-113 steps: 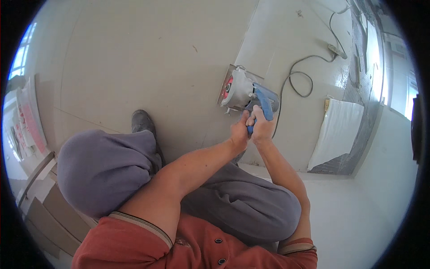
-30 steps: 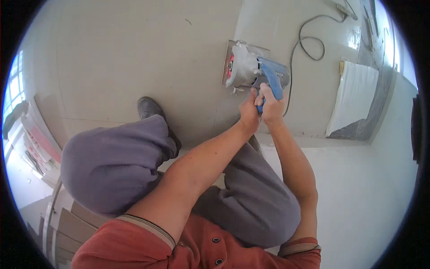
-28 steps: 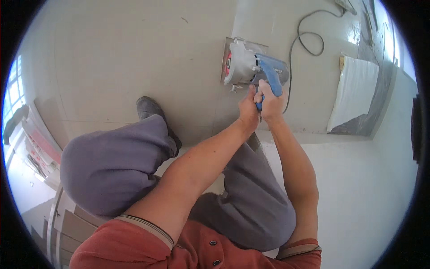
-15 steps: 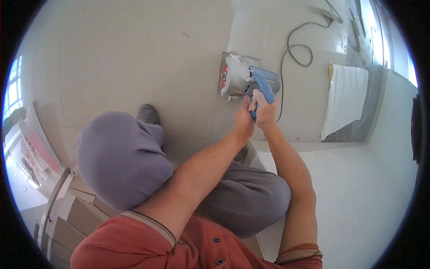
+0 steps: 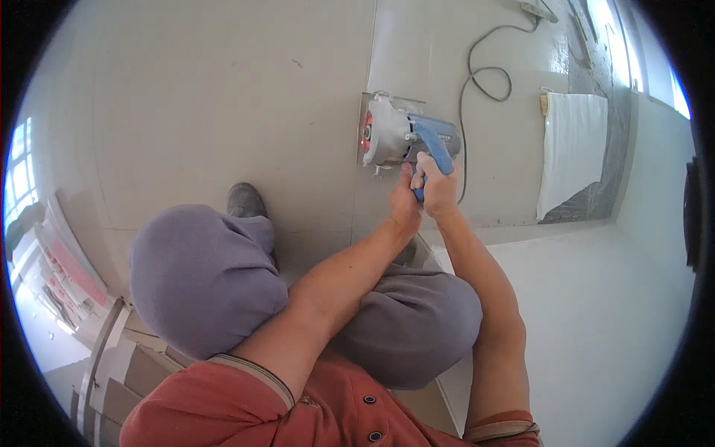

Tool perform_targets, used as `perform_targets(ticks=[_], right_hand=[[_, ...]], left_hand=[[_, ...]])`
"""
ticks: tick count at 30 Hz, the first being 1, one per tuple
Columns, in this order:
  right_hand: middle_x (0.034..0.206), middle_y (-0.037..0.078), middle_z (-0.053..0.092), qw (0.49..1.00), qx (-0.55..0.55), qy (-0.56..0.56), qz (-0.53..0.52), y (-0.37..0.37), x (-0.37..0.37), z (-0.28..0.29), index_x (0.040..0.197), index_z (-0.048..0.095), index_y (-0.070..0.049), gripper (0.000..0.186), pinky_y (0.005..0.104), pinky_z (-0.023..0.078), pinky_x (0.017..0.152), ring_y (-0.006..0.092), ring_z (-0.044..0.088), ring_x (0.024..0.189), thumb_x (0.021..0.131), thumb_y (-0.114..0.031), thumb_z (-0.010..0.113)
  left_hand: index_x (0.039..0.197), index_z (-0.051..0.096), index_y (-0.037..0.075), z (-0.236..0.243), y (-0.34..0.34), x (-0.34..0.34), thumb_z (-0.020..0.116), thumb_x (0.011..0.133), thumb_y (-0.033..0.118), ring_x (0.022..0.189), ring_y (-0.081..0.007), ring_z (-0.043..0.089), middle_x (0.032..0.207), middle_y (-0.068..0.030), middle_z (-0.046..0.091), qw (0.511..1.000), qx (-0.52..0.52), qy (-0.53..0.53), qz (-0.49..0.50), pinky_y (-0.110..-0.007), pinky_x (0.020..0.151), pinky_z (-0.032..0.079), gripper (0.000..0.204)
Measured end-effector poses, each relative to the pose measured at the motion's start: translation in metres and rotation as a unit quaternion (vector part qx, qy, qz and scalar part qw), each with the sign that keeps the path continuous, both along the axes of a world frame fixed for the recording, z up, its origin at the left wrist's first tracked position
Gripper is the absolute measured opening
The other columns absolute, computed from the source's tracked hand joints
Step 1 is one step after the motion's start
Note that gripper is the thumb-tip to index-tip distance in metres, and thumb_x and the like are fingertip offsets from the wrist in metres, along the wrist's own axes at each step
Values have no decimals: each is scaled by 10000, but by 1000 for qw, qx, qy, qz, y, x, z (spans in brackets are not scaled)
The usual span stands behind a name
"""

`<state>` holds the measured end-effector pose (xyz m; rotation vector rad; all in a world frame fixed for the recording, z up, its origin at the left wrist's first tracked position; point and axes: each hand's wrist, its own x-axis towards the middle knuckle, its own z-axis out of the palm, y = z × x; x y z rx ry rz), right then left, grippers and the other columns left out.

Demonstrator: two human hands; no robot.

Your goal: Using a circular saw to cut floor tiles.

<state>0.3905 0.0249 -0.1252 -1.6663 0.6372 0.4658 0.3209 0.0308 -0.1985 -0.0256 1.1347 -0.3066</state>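
A dusty, corded circular saw [image 5: 434,128] with a blue handle and grey motor housing rests on its flat metal base plate [image 5: 411,102] on the tiled floor. Its pale blade guard [image 5: 387,132] points left, with a red disc-shaped part [image 5: 367,128] at its outer side. Whether the blade turns, I cannot tell. My right hand [image 5: 441,186] is wrapped round the blue handle. Close against it, my left hand [image 5: 404,201] is closed on the handle's lower end, thumb pointing up toward the guard; its other fingers are partly hidden.
From the saw a dark cord [image 5: 462,112] loops away to a grey plug or socket piece [image 5: 538,11] at the far right. A white sheet [image 5: 573,153] lies on a rough grey floor strip by the right wall. Stair steps [image 5: 145,370] and a curved rail [image 5: 97,357] are at lower left.
The whole view has shifted slightly, so the floor, cord and saw appear a little higher and further left. Both hands keep the same grip.
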Motion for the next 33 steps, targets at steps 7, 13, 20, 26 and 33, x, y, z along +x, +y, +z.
perform_targets(ticks=[7, 13, 20, 26, 33], right_hand=[[537, 21, 525, 1000, -5, -7, 3, 0, 1, 0, 694, 558, -28, 169, 282, 386, 441, 115, 485, 438, 845, -77, 616], [538, 21, 526, 1000, -2, 6, -12, 2, 0, -1, 699, 564, -19, 171, 276, 390, 442, 114, 484, 436, 844, -87, 624], [548, 18, 533, 1000, -17, 2, -19, 0, 4, 1, 718, 579, -18, 157, 268, 394, 442, 107, 485, 435, 841, -99, 636], [550, 12, 535, 1000, -20, -8, 0, -6, 4, -2, 725, 596, -17, 154, 266, 389, 431, 97, 485, 436, 841, -107, 641], [550, 7, 538, 999, -28, -12, 14, -4, 3, -1, 716, 596, -15, 162, 263, 385, 428, 92, 483, 436, 841, -110, 636]], left_hand=[[926, 636, 115, 6, 5, 6, 558, 942, 478, 704, -106, 541, 833, 11, 585, 1000, 0, 2, -15, -297, 573, 417, 372], [961, 641, 114, 4, 10, 3, 556, 941, 485, 691, -106, 539, 829, 16, 581, 1000, -4, -4, -23, -295, 568, 417, 381], [1118, 567, 136, 13, 15, 10, 423, 987, 506, 1011, -171, 571, 1080, -12, 600, 997, -33, -33, -55, -348, 877, 451, 419], [1053, 571, 148, 12, 9, 11, 437, 986, 489, 937, -153, 576, 993, 2, 599, 996, -59, -63, -12, -336, 813, 457, 372], [945, 585, 153, 18, 13, 11, 476, 983, 463, 815, -129, 589, 873, 14, 596, 997, -50, -48, 15, -308, 743, 470, 330]])
